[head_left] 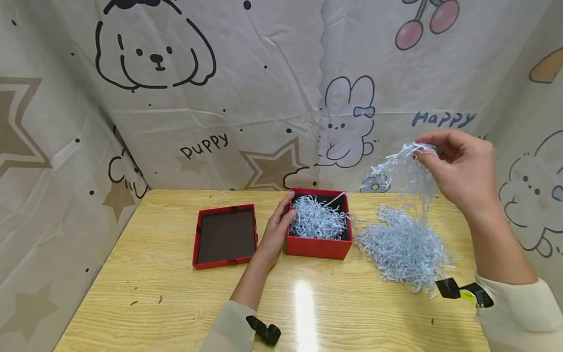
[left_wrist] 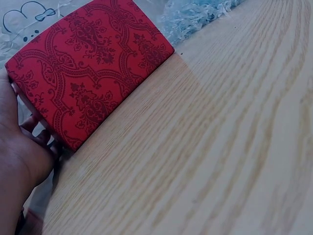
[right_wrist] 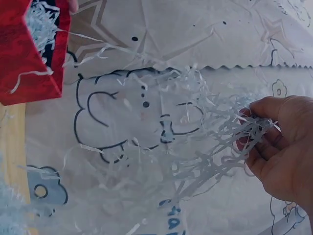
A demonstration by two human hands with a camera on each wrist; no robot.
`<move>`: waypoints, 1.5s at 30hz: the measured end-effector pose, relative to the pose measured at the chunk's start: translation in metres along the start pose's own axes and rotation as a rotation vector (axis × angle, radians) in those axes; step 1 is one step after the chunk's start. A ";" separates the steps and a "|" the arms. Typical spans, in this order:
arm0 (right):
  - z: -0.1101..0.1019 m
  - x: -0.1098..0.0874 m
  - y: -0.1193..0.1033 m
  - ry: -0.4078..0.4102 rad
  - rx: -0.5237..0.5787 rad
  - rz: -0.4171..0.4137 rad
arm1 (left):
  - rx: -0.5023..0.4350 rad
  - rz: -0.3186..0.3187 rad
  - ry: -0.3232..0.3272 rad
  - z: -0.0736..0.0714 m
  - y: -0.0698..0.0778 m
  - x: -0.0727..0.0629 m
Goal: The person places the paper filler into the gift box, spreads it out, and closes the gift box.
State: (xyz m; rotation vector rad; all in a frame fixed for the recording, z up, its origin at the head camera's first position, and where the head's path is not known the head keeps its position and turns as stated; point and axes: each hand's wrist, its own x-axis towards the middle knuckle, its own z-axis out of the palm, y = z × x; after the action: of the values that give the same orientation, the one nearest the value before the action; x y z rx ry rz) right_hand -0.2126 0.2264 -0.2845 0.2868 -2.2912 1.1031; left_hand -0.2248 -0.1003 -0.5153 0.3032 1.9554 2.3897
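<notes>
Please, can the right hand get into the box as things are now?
Probably yes. The box is open at the top, and nothing visible blocks the right hand, which holds some shreds above the pile. The left hand is at the box's left side, away from this path.

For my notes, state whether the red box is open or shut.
Open: the red box shows shredded paper inside; the lid lies apart on the table.

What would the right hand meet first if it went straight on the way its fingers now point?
Past the paper shreds it pinches, the right hand would probably meet the patterned cloth first, near its printed rabbit; depth is unclear.
</notes>
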 end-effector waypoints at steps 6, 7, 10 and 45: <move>0.008 0.009 -0.022 -0.009 0.064 -0.026 | -0.006 0.005 0.002 -0.001 0.000 0.000; 0.010 0.010 -0.024 -0.011 0.072 -0.034 | -0.006 0.007 0.002 -0.001 0.000 0.000; 0.015 0.013 -0.032 -0.016 0.091 -0.060 | -0.007 0.003 0.006 -0.001 0.000 0.001; 0.087 0.004 -0.086 -0.198 0.214 -0.128 | -0.039 0.028 0.007 -0.001 -0.003 0.003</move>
State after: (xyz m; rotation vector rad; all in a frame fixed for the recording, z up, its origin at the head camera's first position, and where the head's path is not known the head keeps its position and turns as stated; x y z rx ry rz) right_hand -0.2150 0.1053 -0.2693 0.6440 -2.2874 1.3046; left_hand -0.2278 -0.1004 -0.5177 0.3226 1.9171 2.4459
